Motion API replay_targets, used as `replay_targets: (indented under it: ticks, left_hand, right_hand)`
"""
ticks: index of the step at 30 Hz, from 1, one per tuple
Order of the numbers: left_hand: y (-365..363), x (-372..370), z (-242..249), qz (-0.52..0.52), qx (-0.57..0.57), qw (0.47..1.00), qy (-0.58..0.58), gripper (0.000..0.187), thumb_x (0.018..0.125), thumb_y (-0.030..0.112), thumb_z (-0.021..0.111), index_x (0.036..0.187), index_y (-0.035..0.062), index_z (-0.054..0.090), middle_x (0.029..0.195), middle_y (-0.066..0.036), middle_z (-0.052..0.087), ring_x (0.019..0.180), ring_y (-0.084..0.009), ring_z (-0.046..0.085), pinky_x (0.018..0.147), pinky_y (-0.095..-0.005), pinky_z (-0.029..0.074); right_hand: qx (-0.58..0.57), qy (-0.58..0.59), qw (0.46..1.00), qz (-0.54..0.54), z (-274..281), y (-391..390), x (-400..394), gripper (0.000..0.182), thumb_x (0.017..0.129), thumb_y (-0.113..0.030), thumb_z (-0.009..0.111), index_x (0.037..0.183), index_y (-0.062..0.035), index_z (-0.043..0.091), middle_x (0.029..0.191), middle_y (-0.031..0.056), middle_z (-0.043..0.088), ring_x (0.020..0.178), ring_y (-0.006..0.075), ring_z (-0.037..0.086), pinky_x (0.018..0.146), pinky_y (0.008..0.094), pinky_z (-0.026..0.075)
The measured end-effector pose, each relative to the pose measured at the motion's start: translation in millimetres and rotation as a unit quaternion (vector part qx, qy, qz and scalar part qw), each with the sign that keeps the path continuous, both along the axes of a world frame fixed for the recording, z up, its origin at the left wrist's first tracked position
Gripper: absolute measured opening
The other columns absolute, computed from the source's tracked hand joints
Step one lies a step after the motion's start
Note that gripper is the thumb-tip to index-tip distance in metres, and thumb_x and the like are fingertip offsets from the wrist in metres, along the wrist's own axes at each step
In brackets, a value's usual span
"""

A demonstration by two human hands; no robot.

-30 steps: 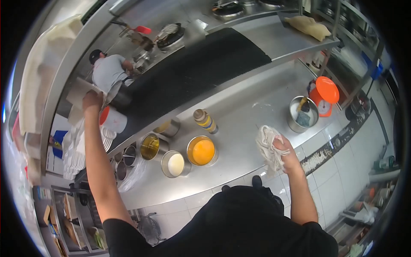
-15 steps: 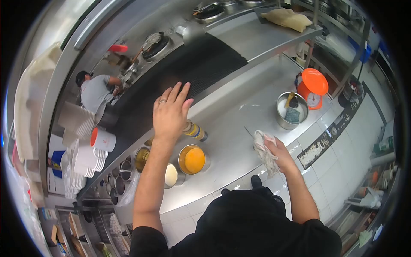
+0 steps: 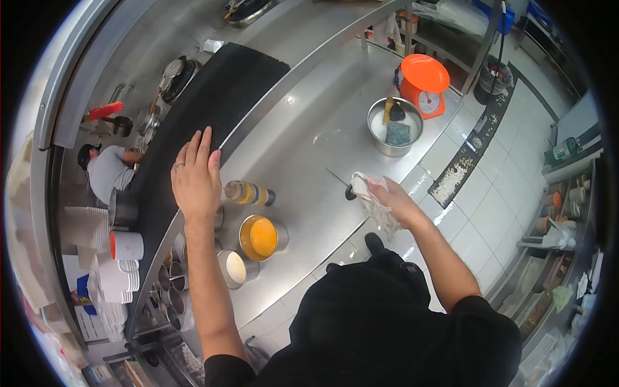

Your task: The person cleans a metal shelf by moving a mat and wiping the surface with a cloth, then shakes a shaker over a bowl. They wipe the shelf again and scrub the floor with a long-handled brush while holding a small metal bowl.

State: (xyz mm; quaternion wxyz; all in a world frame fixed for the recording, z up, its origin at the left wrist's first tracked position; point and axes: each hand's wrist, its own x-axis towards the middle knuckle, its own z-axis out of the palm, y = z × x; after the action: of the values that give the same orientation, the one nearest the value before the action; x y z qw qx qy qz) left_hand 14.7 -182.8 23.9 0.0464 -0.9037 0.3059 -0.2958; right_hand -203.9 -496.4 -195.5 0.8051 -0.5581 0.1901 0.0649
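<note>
Steel kitchen counter under black-matted shelf, left hand flat and spread there, right hand clenched around white rag

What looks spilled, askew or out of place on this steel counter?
A squeeze bottle lies on its side beside the upright sauce pots. A wet-looking smear marks the steel counter near the metal bowl. Nothing else stands out.
</note>
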Motion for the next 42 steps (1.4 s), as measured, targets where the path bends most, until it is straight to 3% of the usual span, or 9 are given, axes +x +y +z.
replay_targets:
  ticks: [5,10,14,20,23,26,32,37,42]
  left_hand:
    - [3,-9,1,-0.058,-0.014,0.996,-0.061,0.05,0.106,0.03,0.061,0.153,0.0158,0.057,0.152,-0.01,0.06,0.14,-0.0329,0.055,0.118,-0.0496,0.04]
    - [8,-56,-56,-0.128,-0.18,0.974,-0.059,0.05,0.091,0.019,0.075,0.139,0.01,0.066,0.138,-0.014,0.064,0.129,-0.0369,0.057,0.113,-0.0542,0.038]
    - [-24,-105,-160,-0.068,-0.231,0.952,0.19,0.042,0.089,0.016,0.074,0.13,0.0076,0.069,0.129,-0.017,0.065,0.12,-0.0387,0.06,0.102,-0.0517,0.047]
    - [-42,-158,-232,-0.084,-0.182,0.863,0.463,0.051,0.096,0.026,0.073,0.142,0.0073,0.062,0.136,-0.02,0.062,0.125,-0.0395,0.061,0.107,-0.046,0.05]
    - [-21,-164,-233,-0.079,-0.15,0.842,0.512,0.055,0.098,0.032,0.072,0.146,0.0079,0.059,0.139,-0.019,0.062,0.122,-0.0366,0.063,0.104,-0.044,0.051]
    - [-2,-173,-221,-0.003,-0.171,0.789,0.591,0.057,0.099,0.036,0.07,0.147,0.0084,0.059,0.14,-0.017,0.062,0.118,-0.0343,0.065,0.104,-0.0431,0.052]
    - [46,-204,-222,0.065,-0.228,0.752,0.615,0.056,0.099,0.037,0.073,0.145,0.0073,0.062,0.137,-0.018,0.065,0.102,-0.0291,0.071,0.094,-0.0399,0.057]
    - [89,-225,-240,0.079,-0.276,0.762,0.58,0.057,0.099,0.04,0.072,0.144,0.0073,0.062,0.135,-0.02,0.066,0.1,-0.0324,0.073,0.094,-0.0412,0.058]
    - [130,-240,-231,0.104,-0.317,0.736,0.589,0.058,0.1,0.044,0.069,0.144,0.0078,0.062,0.135,-0.021,0.065,0.101,-0.0335,0.073,0.097,-0.0418,0.056]
  right_hand:
    - [-0.096,0.075,0.988,-0.096,-63,-19,-7,0.054,0.108,-0.039,0.061,0.145,0.0009,0.054,0.124,0.0077,0.068,0.103,0.0157,0.066,0.088,0.0311,0.055]
    - [-0.055,0.074,0.989,-0.116,-33,-43,-24,0.071,0.107,-0.042,0.061,0.155,0.0062,0.043,0.143,0.0188,0.061,0.129,0.0249,0.06,0.109,0.0365,0.047]
    - [-0.157,0.075,0.981,-0.086,-24,-47,-9,0.057,0.106,-0.035,0.063,0.147,0.0027,0.053,0.138,0.0174,0.066,0.122,0.027,0.065,0.102,0.0391,0.052]
    - [-0.584,0.002,0.811,0.037,-61,-35,93,0.055,0.097,-0.034,0.07,0.141,-0.0028,0.059,0.132,0.0237,0.065,0.12,0.0434,0.065,0.099,0.0481,0.054]
    - [-0.766,-0.023,0.637,0.082,-44,-3,103,0.048,0.097,-0.037,0.069,0.13,-0.0031,0.068,0.129,0.0217,0.064,0.121,0.0439,0.065,0.095,0.05,0.055]
    - [-0.722,-0.002,0.662,0.199,-32,38,125,0.042,0.095,-0.036,0.069,0.122,-0.0043,0.076,0.136,0.0191,0.066,0.128,0.0337,0.062,0.099,0.0521,0.054]
    - [-0.665,0.174,0.654,0.316,-67,62,167,0.035,0.094,-0.024,0.062,0.12,-0.007,0.079,0.128,0.0189,0.074,0.125,0.0377,0.068,0.093,0.0589,0.057]
    - [-0.705,0.089,0.604,0.361,-88,53,155,0.04,0.091,-0.027,0.06,0.115,-0.0019,0.079,0.125,0.0228,0.075,0.12,0.0409,0.071,0.097,0.0538,0.056]
    - [-0.644,-0.114,0.685,0.321,23,62,121,0.032,0.1,-0.031,0.06,0.103,-0.0034,0.076,0.102,0.0194,0.077,0.095,0.0395,0.073,0.083,0.0502,0.056]
